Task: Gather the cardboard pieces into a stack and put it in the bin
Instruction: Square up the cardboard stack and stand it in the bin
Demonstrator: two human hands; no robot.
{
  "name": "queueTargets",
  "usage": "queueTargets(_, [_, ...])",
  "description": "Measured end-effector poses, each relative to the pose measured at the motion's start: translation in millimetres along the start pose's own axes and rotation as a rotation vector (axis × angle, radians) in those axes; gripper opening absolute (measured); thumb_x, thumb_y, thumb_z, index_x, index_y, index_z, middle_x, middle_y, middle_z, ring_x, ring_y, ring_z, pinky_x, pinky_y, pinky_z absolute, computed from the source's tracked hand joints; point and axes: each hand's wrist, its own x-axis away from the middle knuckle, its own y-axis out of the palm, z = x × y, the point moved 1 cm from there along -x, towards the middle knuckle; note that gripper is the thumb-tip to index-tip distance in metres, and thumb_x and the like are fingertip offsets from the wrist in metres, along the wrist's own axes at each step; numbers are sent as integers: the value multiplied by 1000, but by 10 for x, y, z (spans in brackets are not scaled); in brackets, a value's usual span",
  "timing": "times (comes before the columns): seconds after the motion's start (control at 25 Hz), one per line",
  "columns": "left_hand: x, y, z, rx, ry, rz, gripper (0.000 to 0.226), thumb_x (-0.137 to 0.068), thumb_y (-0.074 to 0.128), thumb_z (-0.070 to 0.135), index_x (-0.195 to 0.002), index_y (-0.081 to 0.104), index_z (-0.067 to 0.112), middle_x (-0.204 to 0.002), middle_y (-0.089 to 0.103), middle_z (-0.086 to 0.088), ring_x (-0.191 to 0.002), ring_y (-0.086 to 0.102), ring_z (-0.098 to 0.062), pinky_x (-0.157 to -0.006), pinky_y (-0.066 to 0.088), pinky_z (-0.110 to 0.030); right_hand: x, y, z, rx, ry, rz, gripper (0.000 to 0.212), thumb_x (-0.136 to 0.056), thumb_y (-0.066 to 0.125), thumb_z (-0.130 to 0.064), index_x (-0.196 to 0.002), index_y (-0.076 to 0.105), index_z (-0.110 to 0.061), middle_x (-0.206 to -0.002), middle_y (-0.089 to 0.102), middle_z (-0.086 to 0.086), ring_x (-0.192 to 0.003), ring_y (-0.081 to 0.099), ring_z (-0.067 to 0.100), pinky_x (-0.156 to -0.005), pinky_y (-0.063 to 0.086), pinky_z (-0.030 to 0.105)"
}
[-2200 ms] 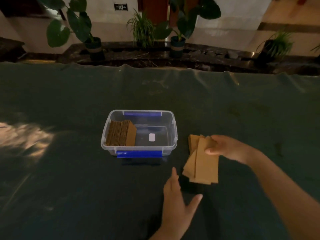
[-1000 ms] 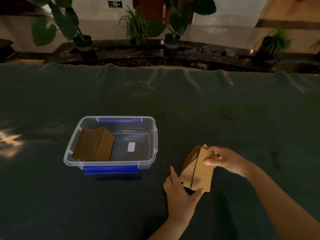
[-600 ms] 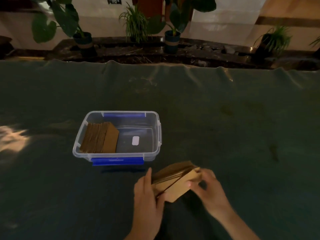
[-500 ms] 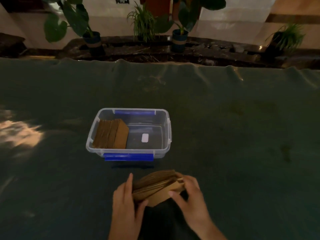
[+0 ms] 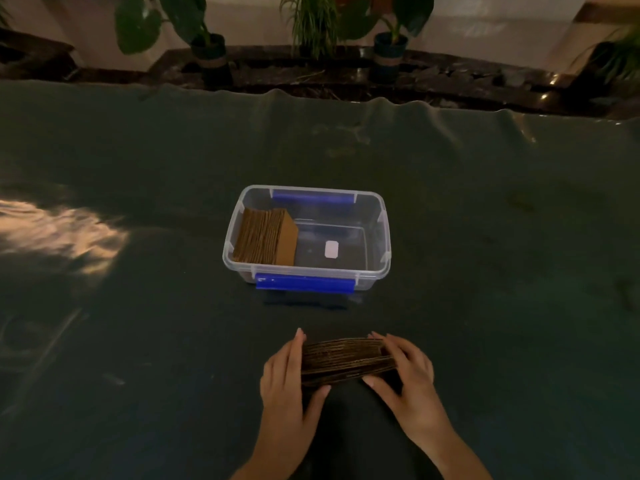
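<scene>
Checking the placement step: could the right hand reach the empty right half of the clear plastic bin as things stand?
Probably yes. The clear plastic bin is open-topped, with bare green cloth between it and the right hand, though that hand and the left hand grip the brown cardboard stack.

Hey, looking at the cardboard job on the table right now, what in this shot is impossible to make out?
Head view only:
- How many pieces the held stack has: edges blur in dim light, ends covered by the left hand and right hand.
- What the white label on the bin floor says: too small.
- Count of the stack in the bin: too dim.
- Forearms: cut off by the bottom edge.
</scene>
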Motion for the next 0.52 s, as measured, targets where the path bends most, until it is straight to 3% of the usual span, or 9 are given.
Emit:
queueTargets(0.12, [-5,40,-10,173,-64,10,100,-76,68,19,-128,-8,57,-140,22,22,-124,17,10,-106,19,-25,-25,-8,6,-39,6,-20,73,-77,69,-36,-132,25,-53,-133,31,-21,-127,22,2,-108,21,27])
queueTargets(0.28, [-30,57,-48,383,-193,-9,104,-76,66,3,-126,-6,59,-139,32,18,-125,30,8,-98,25,-8,-77,80,-72,-144,13,-47,78,-80,64,-13,-133,19,-46,-136,25,-22,-131,10,-8,-116,13,29])
queueTargets(0.4, [-34,110,-45,380,-233,2,96,-79,61,-2,-128,0,53,-134,31,16,-110,27,30,-81,24,11,-71,198,-108,-117,-2,6,71,-81,54,-2,-138,24,-31,-145,30,-6,-139,7,1,-118,-1,30])
queueTargets(0.52, [-46,83,-98,351,-199,-15,90,-80,60,0,-126,6,54,-128,30,19,-105,24,36,-77,22,14,-75,147,-78,-125,43,11,69,-80,59,-7,-136,30,-34,-140,31,-10,-137,18,7,-114,12,27])
